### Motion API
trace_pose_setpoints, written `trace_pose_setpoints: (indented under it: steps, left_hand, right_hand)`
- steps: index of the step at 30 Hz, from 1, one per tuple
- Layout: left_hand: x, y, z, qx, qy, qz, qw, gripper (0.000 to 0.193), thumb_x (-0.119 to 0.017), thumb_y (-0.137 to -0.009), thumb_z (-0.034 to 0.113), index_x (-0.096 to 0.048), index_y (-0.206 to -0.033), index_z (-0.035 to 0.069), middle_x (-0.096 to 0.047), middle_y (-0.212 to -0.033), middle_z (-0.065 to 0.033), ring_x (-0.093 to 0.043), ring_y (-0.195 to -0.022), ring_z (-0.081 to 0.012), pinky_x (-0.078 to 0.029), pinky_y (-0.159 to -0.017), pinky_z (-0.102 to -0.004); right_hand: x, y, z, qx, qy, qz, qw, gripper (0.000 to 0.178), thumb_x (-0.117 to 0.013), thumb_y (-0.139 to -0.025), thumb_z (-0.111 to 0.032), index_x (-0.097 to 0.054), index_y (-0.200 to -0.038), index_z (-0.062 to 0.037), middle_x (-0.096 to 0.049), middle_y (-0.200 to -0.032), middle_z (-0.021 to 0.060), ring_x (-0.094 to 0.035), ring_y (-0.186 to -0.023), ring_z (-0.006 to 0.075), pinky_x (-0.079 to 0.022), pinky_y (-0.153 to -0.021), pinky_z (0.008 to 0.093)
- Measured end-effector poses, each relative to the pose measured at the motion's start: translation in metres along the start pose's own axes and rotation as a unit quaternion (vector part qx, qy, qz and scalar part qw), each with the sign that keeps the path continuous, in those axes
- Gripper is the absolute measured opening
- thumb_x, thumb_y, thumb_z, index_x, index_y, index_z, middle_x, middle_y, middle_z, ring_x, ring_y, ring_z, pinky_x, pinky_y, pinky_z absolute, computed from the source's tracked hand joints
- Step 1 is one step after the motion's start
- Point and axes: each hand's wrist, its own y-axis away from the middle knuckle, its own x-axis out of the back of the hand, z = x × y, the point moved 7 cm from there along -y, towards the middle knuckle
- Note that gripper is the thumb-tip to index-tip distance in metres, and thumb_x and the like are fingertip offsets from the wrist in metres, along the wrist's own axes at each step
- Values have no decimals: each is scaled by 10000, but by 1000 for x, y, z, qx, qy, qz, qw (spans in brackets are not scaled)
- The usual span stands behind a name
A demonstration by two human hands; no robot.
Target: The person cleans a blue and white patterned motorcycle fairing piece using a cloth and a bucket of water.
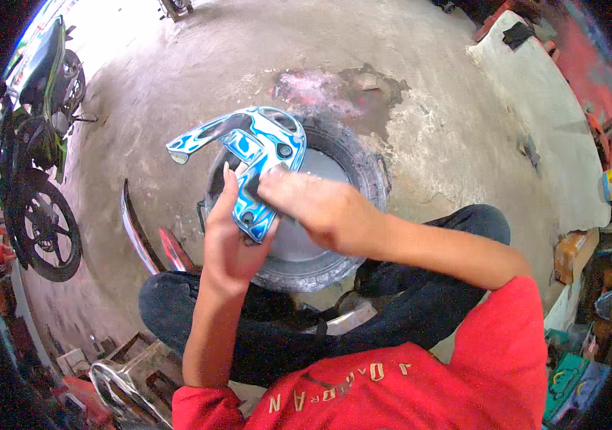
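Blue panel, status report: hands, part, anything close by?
Left hand grips blue-and-white panel from below. Right hand pressed on its lower end. Panel held above tyre. Nothing between hands and panel.

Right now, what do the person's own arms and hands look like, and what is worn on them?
Both forearms are bare. The left hand and right hand wear no gloves; no rings, watch or bracelet show. The red short-sleeved shirt has pale lettering across the front, its right sleeve ending above the elbow. Dark trousers cover the legs.
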Motion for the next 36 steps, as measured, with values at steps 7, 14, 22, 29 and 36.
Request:
trace_pose_setpoints:
  steps: [7,14,22,29,36]
  left_hand:
    - [1,0,2,-14,-26,18,999,550,-435,-1070,449,-471,-1444,47,-594,-1397,-122,-571,-1295,-266,-415,-1152,-467]
    - [-5,4,1,-1,8,21,1000,545,-426,-1072,454,-474,-1448,63,-607,-1381,-117,-579,-1286,-251,-451,-1119,-453]
    - [-6,6,3,1,-8,38,999,520,-434,-1070,459,-513,-1424,86,-627,-1361,-89,-608,-1246,-212,-468,-1092,-438]
    - [-12,5,4,-8,19,39,999,516,-446,-1066,453,-549,-1369,48,-642,-1328,-124,-625,-1221,-220,-501,-1061,-426]
    - [-12,6,2,-27,-31,-26,999,536,-427,-1077,434,-510,-1386,4,-641,-1304,-150,-613,-1234,-245,-468,-1101,-434]
  right_hand:
    - [-2,-6,28,-54,28,-33,998,365,-494,-942,-97,-613,-1271,5,-642,-1286,221,-635,-1189,351,-510,-1023,431]
    - [6,-10,49,-99,48,-33,993,363,-502,-935,-96,-613,-1265,5,-632,-1314,215,-641,-1191,337,-507,-1033,424]
    - [4,-7,48,-98,36,-33,994,424,-526,-910,-75,-596,-1323,-13,-639,-1311,200,-638,-1205,341,-510,-1033,417]
    - [9,-11,67,-183,11,-59,981,394,-522,-919,-96,-605,-1292,-3,-647,-1287,209,-641,-1198,340,-510,-1028,414]
    - [14,-12,46,-83,19,-22,996,368,-533,-917,-114,-623,-1255,-1,-631,-1298,229,-635,-1191,359,-524,-1002,418]
